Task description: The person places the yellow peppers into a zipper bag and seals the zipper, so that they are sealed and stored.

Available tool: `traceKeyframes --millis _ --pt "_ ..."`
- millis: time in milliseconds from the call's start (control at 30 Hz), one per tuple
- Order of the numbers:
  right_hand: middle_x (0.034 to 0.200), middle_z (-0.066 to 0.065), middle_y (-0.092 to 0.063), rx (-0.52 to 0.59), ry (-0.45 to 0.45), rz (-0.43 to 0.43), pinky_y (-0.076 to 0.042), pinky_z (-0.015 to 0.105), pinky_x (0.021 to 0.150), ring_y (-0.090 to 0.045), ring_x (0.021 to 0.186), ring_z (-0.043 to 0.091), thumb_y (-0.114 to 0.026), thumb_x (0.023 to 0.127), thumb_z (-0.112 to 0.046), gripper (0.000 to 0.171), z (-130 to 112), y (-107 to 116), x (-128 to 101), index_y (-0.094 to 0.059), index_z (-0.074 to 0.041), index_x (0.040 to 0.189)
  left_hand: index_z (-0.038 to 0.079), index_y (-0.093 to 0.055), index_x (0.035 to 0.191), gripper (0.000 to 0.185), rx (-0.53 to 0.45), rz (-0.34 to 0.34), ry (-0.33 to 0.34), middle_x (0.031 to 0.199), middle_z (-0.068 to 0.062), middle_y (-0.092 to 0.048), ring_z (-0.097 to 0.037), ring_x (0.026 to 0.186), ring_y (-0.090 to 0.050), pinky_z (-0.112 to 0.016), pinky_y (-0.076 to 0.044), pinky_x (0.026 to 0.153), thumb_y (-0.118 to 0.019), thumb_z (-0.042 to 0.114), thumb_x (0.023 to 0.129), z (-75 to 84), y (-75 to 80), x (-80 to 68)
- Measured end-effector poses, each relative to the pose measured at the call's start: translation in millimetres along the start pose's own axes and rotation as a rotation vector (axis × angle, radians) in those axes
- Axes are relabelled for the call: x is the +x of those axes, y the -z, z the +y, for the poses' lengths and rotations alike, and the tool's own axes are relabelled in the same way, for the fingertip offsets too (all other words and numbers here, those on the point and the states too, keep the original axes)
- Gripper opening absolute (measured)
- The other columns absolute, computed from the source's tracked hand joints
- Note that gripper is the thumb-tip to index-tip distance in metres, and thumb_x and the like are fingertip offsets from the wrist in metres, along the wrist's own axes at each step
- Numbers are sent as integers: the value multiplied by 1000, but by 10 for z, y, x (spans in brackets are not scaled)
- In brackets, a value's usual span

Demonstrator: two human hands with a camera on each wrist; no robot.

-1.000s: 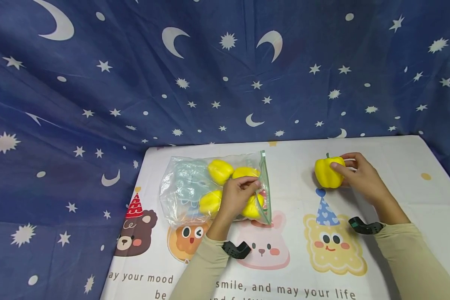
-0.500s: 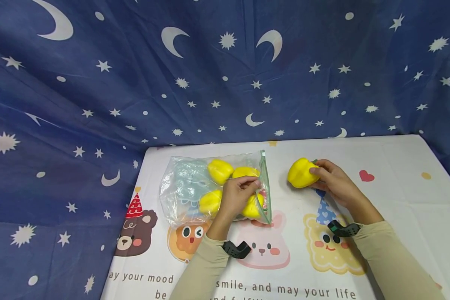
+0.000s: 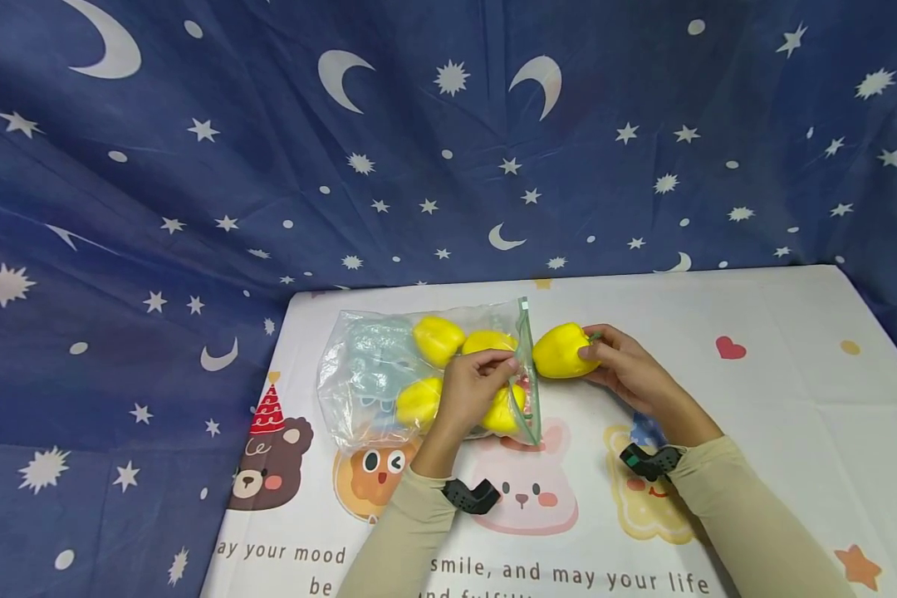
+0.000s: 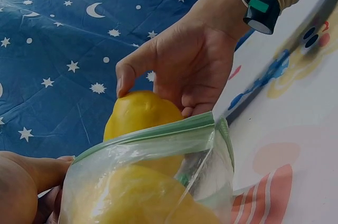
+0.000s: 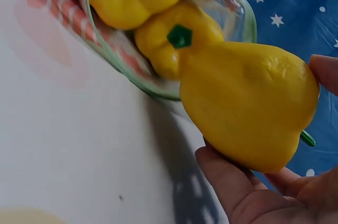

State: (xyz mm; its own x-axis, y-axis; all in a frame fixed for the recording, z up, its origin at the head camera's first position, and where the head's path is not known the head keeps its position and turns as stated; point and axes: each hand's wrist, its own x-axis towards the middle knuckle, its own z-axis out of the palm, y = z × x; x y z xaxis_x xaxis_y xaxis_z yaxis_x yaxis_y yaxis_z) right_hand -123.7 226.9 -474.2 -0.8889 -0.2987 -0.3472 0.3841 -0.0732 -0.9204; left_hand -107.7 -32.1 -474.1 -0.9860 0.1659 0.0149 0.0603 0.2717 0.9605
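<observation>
A clear zip bag (image 3: 344,365) with a green zip edge lies on its side, its mouth facing right. Inside it are several yellow bell peppers (image 3: 438,340). My left hand (image 3: 473,390) pinches the upper layer of the bag's mouth and lifts it. My right hand (image 3: 631,370) holds another yellow bell pepper (image 3: 562,353) by its stem end, thumb on one side and fingers on the other. The blunt end of this pepper is right at the bag's mouth. In the right wrist view the mouth gapes, and two peppers (image 5: 179,36) with green stems show inside.
The table is covered with a white cloth (image 3: 792,349) printed with cartoon animals and lettering. A blue curtain (image 3: 448,166) with moons and stars hangs behind the table and along its left side.
My right hand has carried the bell pepper leftward to the bag's mouth, turning it so its stem points right. The left hand and the bag have stayed in place.
</observation>
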Motion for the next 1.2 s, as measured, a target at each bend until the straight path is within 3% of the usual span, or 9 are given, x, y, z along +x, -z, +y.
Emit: traceKeyframes --millis 333,467,833,1067,1200 --pt "124 9 -46 -80 3 46 -50 38 91 -56 102 16 -64 89 -26 57 34 -124 23 -34 -7 134 23 -74 98 20 -8 -4 -9 81 7 -70 -9 72 -65 -25 -54 65 -67 37 86 18 0 5" --pt "130 12 -42 -77 -4 30 -49 41 93 -56 105 18 -65 87 -24 64 50 -138 28 -31 -7 138 24 -74 99 20 -7 -4 -3 81 8 -70 -8 73 -64 -25 -54 66 -67 37 86 25 7 4" --pt "134 17 -40 -95 -22 -53 -48 38 94 -56 111 23 -69 86 -23 69 163 -224 82 -30 -6 140 23 -73 100 23 -6 -21 -20 82 7 -71 -8 74 -65 -25 -55 67 -66 39 86 3 7 -8" --pt "132 16 -50 -172 -20 -43 -51 38 89 -59 107 24 -73 82 -29 67 156 -284 157 -37 -10 135 24 -73 102 25 10 -31 -5 82 9 -70 -7 74 -65 -25 -55 67 -65 42 86 -6 13 -6" --pt "130 18 -50 -196 -15 -36 -52 37 88 -60 105 24 -72 82 -30 66 176 -262 178 -41 -5 135 23 -73 102 25 14 -33 2 81 10 -70 -6 74 -65 -25 -55 67 -65 41 86 -12 16 -1"
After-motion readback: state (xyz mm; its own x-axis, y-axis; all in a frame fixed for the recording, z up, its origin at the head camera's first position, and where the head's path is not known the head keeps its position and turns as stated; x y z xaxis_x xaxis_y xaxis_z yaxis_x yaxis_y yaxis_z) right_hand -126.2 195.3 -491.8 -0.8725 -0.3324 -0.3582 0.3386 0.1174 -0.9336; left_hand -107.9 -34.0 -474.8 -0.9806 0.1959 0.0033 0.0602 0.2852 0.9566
